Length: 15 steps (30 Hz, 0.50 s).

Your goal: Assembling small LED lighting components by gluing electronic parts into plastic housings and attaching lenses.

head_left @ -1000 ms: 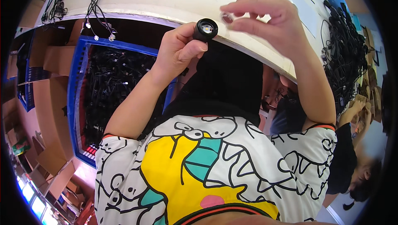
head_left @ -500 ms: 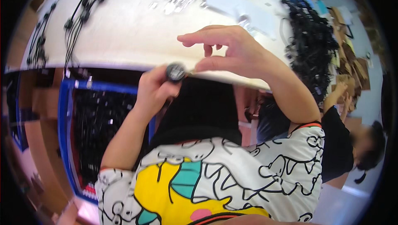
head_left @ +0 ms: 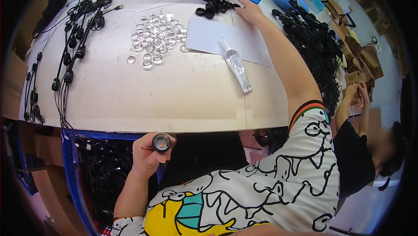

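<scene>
Change vs. 0.5 s ago: right hand (head_left: 249, 10) has left the black round lamp head (head_left: 161, 142) and gone out to the far side of the bench (head_left: 174, 92); left hand (head_left: 148, 153) has dropped w/ the lamp head to just below the bench's near edge.

Item 1 – lamp head: black ring, amber centre facing up. Off the bench, near edge, above the blue crate (head_left: 69, 166). Left-hand fingers curled and pinching it round the rim.

Item 2 – right hand: arm stretched across the bench, palm down, fingers spread loosely, tips touching the pile of black rings (head_left: 213, 5) at far edge. Holds nothing that can be seen.

Item 3 – clear lenses (head_left: 156, 38): loose heap, mid-bench, left of the white paper sheet (head_left: 226, 40).

Item 4 – white glue tube (head_left: 235, 64): lies half on the sheet, cap end toward far edge.

Item 5 – black cable assys (head_left: 69, 49): spread along bench's left end.

Item 6 – tangled black cable pile (head_left: 318, 44): off bench's right end.

Item 7 – crate: holds more black cabling, under bench's near-left corner.

Item 8 – second person (head_left: 370, 144): beyond bench's right end, dark top.
</scene>
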Each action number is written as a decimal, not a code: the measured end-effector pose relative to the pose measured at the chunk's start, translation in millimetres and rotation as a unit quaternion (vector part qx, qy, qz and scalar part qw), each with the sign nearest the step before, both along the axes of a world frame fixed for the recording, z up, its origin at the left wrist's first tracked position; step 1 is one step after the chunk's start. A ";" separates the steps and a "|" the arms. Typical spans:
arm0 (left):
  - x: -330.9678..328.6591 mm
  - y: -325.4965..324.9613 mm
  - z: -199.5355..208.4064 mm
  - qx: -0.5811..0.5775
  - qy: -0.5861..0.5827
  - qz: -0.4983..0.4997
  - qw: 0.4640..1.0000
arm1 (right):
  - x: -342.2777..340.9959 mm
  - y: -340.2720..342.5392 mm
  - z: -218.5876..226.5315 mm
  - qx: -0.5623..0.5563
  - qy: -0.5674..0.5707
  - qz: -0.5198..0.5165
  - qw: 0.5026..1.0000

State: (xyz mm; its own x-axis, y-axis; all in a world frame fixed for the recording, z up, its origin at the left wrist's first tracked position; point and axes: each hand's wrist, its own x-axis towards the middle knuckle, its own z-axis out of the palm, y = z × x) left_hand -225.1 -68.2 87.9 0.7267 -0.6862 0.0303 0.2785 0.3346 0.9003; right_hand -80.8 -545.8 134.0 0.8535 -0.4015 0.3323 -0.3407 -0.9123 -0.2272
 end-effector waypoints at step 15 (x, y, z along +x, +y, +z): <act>5.5 2.7 3.6 0.041 -0.037 -0.044 0.998 | -49.1 58.1 27.4 0.171 -0.056 0.196 0.964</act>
State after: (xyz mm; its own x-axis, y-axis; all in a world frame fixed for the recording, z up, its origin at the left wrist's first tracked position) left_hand -219.6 -65.5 91.4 0.6620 -0.7492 0.0228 0.2349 0.2363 0.9429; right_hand -129.9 -487.7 161.4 0.9285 -0.1580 0.3359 0.0583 -0.8316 -0.5523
